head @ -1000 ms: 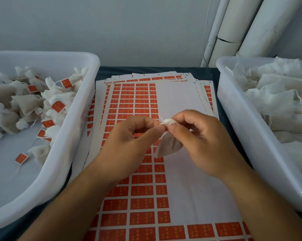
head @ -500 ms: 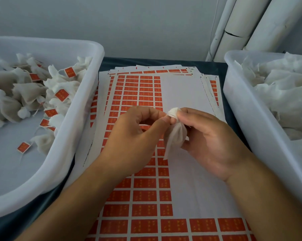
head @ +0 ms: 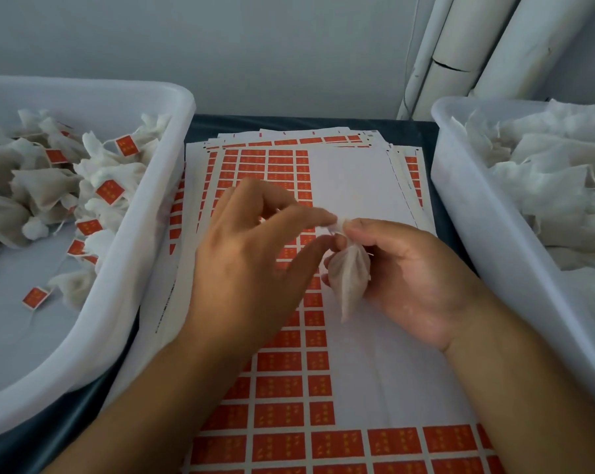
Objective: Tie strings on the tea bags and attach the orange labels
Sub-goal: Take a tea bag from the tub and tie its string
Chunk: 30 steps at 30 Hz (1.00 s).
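While the bag's neck is pinched: no label on it yet.
Right hand: clamped on the tea bag — held above the label sheets.
Left hand: fingers spread, tips blurred at the neck.
Left bin: tagged bags — done.
Right bin: untagged bags, left to do.

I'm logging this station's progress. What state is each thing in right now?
Tea bag: neck gathered, held by the right hand, no label.
Left hand: fingers spread at the bag's neck, blurred.
Left bin: holds labelled tea bags.
Right bin: holds unlabelled bags.
Label sheets: top sheet partly stripped.
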Available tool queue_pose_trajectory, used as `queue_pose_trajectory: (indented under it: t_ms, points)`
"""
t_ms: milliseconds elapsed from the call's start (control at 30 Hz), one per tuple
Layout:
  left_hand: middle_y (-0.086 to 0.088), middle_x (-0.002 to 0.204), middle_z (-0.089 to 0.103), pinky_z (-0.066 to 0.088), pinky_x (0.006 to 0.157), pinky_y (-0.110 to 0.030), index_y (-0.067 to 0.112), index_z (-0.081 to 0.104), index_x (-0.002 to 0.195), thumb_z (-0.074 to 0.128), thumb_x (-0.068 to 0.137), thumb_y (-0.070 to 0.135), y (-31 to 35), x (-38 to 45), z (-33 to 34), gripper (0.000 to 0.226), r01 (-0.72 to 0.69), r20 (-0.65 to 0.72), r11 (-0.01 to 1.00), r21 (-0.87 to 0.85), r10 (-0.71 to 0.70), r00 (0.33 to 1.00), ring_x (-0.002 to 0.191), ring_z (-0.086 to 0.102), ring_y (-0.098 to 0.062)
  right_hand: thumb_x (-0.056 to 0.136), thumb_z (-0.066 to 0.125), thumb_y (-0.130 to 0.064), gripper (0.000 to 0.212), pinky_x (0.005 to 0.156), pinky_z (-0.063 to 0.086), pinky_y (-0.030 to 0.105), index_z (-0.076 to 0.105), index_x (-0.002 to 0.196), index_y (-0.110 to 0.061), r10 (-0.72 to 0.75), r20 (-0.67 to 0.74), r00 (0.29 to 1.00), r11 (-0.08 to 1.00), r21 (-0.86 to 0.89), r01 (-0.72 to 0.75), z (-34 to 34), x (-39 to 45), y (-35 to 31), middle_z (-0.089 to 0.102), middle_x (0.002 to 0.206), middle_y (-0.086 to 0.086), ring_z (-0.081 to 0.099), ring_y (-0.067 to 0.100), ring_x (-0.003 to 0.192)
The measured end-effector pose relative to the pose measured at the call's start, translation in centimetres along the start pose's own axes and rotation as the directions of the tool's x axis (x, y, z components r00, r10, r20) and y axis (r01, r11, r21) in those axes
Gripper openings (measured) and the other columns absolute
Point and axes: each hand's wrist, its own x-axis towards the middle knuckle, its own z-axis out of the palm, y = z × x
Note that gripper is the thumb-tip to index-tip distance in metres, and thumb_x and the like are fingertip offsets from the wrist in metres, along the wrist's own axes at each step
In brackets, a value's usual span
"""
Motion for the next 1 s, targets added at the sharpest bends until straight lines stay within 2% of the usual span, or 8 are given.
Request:
queue_pose_trajectory:
  t_ms: [133, 200, 367, 500, 667, 833, 933, 1000]
  points:
    - [-0.006, 0.096, 0.070, 0.045, 0.071, -0.025, 0.015, 0.081, 0.102, 0.077, 0.089, 0.022, -0.8, 0.2, -0.1, 0.015, -0.160, 0.020, 0.984, 0.072, 0.159, 0.987, 0.088, 0.058, -0.019, 0.102, 0.053, -0.032, 0.028, 0.077, 0.057, 0.027, 0.081, 0.102, -0.030, 0.046, 0.012, 0.999, 0.999, 0.024, -0.047, 0.1, -0.1, -0.2, 0.077, 0.098, -0.004, 0.074, 0.010, 0.087]
    - [-0.006, 0.096, 0.070, 0.048, 0.068, -0.028, 0.016, 0.081, 0.102, 0.078, 0.089, 0.021, -1.1, 0.2, -0.2, 0.015, -0.199, 0.051, 0.977, 0.075, 0.196, 0.979, 0.087, 0.058, -0.020, 0.102, 0.053, -0.031, 0.029, 0.075, 0.057, 0.025, 0.081, 0.100, -0.027, 0.061, 0.016, 0.998, 0.998, 0.034, -0.061, 0.0, -0.1, -0.2, 0.077, 0.093, -0.004, 0.074, 0.009, 0.083]
    - [-0.008, 0.094, 0.071, 0.054, 0.061, -0.039, 0.013, 0.082, 0.101, 0.076, 0.092, 0.024, -1.5, 0.4, -0.6, 0.015, -0.303, 0.087, 0.949, 0.091, 0.296, 0.951, 0.083, 0.061, -0.023, 0.105, 0.052, -0.031, 0.030, 0.078, 0.056, 0.029, 0.081, 0.101, -0.023, 0.093, 0.008, 0.996, 0.996, 0.007, -0.093, -0.1, -0.1, -0.2, 0.076, 0.091, -0.003, 0.073, 0.010, 0.082]
    - [-0.010, 0.090, 0.071, 0.054, 0.060, -0.042, 0.010, 0.082, 0.096, 0.075, 0.092, 0.022, -1.5, 0.5, -0.6, 0.015, -0.353, 0.104, 0.930, 0.105, 0.343, 0.934, 0.080, 0.062, -0.025, 0.105, 0.053, -0.028, 0.029, 0.083, 0.055, 0.036, 0.081, 0.098, -0.025, 0.115, 0.013, 0.993, 0.993, -0.026, -0.115, -0.3, -0.2, -0.5, 0.075, 0.088, -0.003, 0.072, 0.011, 0.078]
    - [-0.009, 0.088, 0.070, 0.053, 0.060, -0.039, 0.009, 0.081, 0.092, 0.075, 0.093, 0.020, -1.6, 0.4, -0.4, 0.013, -0.356, 0.120, 0.927, 0.117, 0.343, 0.932, 0.079, 0.061, -0.024, 0.104, 0.053, -0.029, 0.040, 0.078, 0.055, 0.033, 0.081, 0.077, -0.025, 0.146, 0.002, 0.989, 0.978, -0.154, -0.144, -0.3, -0.4, -1.1, 0.074, 0.078, -0.006, 0.072, 0.008, 0.075]
    - [-0.007, 0.090, 0.070, 0.053, 0.061, -0.038, 0.010, 0.081, 0.090, 0.076, 0.091, 0.020, -1.7, 0.3, -0.3, 0.011, -0.299, 0.124, 0.950, 0.090, 0.287, 0.950, 0.080, 0.060, -0.021, 0.103, 0.055, -0.032, 0.037, 0.077, 0.051, 0.033, 0.081, 0.078, -0.025, 0.125, -0.061, 0.990, 0.962, -0.235, -0.136, 0.1, -0.5, -1.1, 0.074, 0.079, -0.007, 0.071, 0.005, 0.074]
    - [-0.005, 0.090, 0.070, 0.053, 0.064, -0.035, 0.011, 0.081, 0.089, 0.078, 0.088, 0.022, -1.5, 0.3, -0.4, 0.011, -0.244, 0.107, 0.967, 0.069, 0.236, 0.966, 0.082, 0.059, -0.018, 0.101, 0.059, -0.034, 0.030, 0.088, 0.055, 0.042, 0.078, 0.086, -0.016, 0.077, -0.131, 0.988, 0.951, -0.289, -0.112, 0.4, -0.5, -1.0, 0.075, 0.086, -0.005, 0.072, 0.006, 0.082]
    - [-0.004, 0.091, 0.070, 0.053, 0.065, -0.034, 0.012, 0.080, 0.089, 0.079, 0.087, 0.023, -1.4, 0.3, -0.5, 0.012, -0.215, 0.107, 0.974, 0.065, 0.208, 0.972, 0.083, 0.059, -0.017, 0.099, 0.061, -0.037, 0.028, 0.096, 0.054, 0.047, 0.077, 0.088, -0.017, 0.039, -0.178, 0.983, 0.939, -0.330, -0.097, 0.6, -0.5, -0.9, 0.076, 0.087, -0.007, 0.071, 0.004, 0.086]
